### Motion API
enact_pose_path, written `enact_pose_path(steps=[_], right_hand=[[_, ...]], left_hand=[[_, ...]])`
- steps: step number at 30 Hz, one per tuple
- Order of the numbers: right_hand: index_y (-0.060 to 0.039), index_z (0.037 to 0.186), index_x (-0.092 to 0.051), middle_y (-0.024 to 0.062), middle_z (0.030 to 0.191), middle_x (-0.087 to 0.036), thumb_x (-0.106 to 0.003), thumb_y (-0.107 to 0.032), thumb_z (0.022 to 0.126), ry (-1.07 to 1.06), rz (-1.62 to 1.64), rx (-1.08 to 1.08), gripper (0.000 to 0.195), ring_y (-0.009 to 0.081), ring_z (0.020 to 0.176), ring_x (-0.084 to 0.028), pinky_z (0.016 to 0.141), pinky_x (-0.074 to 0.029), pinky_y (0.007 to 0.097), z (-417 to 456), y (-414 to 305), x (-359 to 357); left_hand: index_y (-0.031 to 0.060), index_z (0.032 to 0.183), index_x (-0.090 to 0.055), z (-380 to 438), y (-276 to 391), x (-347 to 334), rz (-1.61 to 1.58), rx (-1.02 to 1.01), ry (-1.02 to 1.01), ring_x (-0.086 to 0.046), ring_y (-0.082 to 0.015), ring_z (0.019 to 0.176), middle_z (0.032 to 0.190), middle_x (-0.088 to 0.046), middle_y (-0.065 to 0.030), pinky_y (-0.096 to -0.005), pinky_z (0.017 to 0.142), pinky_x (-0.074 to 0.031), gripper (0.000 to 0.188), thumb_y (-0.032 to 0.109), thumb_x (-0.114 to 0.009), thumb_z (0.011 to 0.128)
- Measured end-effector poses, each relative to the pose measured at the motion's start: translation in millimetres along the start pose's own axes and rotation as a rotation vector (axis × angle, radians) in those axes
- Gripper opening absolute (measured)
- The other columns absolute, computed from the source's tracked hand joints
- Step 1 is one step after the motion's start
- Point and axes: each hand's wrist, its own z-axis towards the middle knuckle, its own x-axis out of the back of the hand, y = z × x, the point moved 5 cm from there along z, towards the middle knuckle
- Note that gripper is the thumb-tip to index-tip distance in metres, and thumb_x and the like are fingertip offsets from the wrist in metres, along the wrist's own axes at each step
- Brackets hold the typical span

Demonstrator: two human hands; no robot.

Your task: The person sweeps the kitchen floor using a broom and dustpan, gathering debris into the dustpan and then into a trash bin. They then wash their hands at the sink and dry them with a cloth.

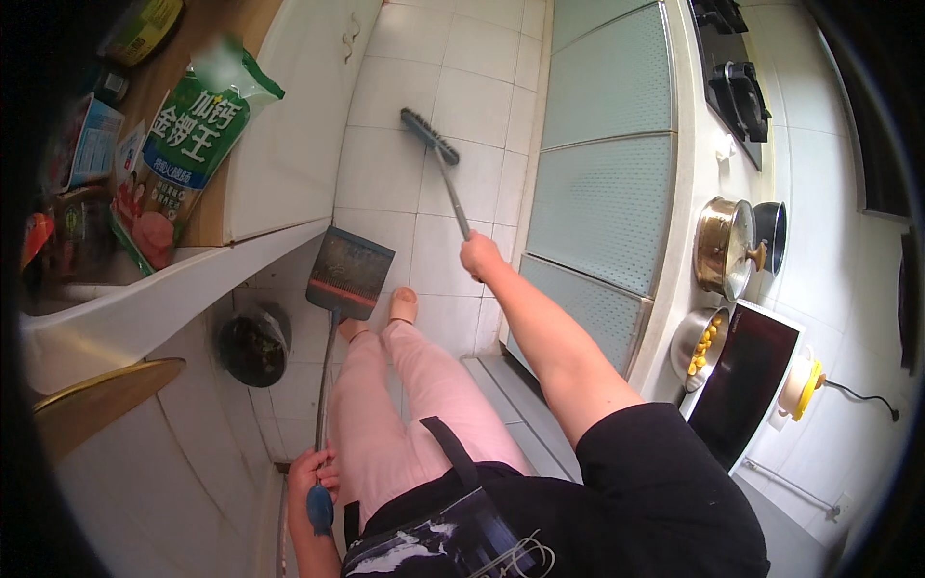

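Observation:
My right hand (480,255) is closed around the grey handle of a broom (431,136), whose dark bristle head lies on the white floor tiles (390,177) ahead of me. My left hand (314,473), low at the left, grips the long handle of a dustpan near its blue end. The dark dustpan (350,273), with a comb-like row of teeth and a reddish strip, is beside my feet, close to the corner of a white cabinet. Its pan shows specks of dirt.
A lined trash bin (254,345) stands left of the dustpan. Frosted cabinet doors (600,202) run along the right, below a counter with a lidded pot (725,249), a steel bowl (686,350) and a microwave (751,383). Food packages (191,141) lie on the left surface.

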Motion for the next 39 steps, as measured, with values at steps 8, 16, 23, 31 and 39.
enact_pose_path(steps=[8,16,23,31,39], right_hand=[[-0.0029,0.103,-0.041,0.0242,0.079,-0.053,-0.037,-0.014,0.076,-0.130,-0.395,0.151,0.030,0.0373,0.075,-0.051,0.065,-0.041,0.0432,-65,80,-54],[-0.0062,0.106,-0.043,0.0207,0.088,-0.053,-0.041,-0.018,0.075,0.028,-0.327,0.153,0.033,0.0353,0.084,-0.049,0.072,-0.040,0.0400,-63,87,19],[-0.0021,0.092,-0.045,0.0206,0.069,-0.053,-0.038,-0.012,0.075,-0.124,-0.108,-0.111,0.021,0.0317,0.060,-0.055,0.044,-0.043,0.0388,0,34,14],[0.0030,0.094,-0.043,0.0242,0.075,-0.054,-0.036,-0.003,0.070,-0.081,-0.457,0.316,0.026,0.0353,0.070,-0.054,0.051,-0.045,0.0399,-61,78,-86],[-0.0027,0.087,-0.051,0.0164,0.069,-0.056,-0.039,-0.009,0.071,-0.197,-0.357,0.071,0.021,0.0263,0.053,-0.054,0.047,-0.044,0.0355,-161,79,-81]], left_hand=[[0.0021,0.085,-0.047,-7,-9,-9,-0.037,-0.009,-0.017,-0.034,-0.0052,0.039,0.071,-0.049,-0.0024,-0.0154,0.031,-0.028,0.010,0.004,-0.044,0.075],[0.0030,0.083,-0.044,-22,-20,7,-0.137,0.011,-0.141,-0.035,-0.0045,0.042,0.071,-0.047,-0.0034,-0.0155,0.034,-0.029,0.009,0.003,-0.045,0.074],[0.0002,0.082,-0.043,-31,-18,31,-0.162,0.055,-0.160,-0.037,-0.0045,0.042,0.068,-0.045,-0.0021,-0.0152,0.032,-0.030,0.008,0.005,-0.044,0.077],[-0.0073,0.087,-0.038,6,-11,70,-0.412,0.118,-0.355,-0.039,-0.0081,0.041,0.058,-0.039,-0.0032,-0.0161,0.034,-0.034,0.017,0.007,-0.041,0.078],[-0.0044,0.077,-0.039,29,8,85,-0.293,0.129,-0.390,-0.039,-0.0067,0.039,0.054,-0.039,-0.0010,-0.0149,0.035,-0.037,0.009,0.004,-0.041,0.077]])
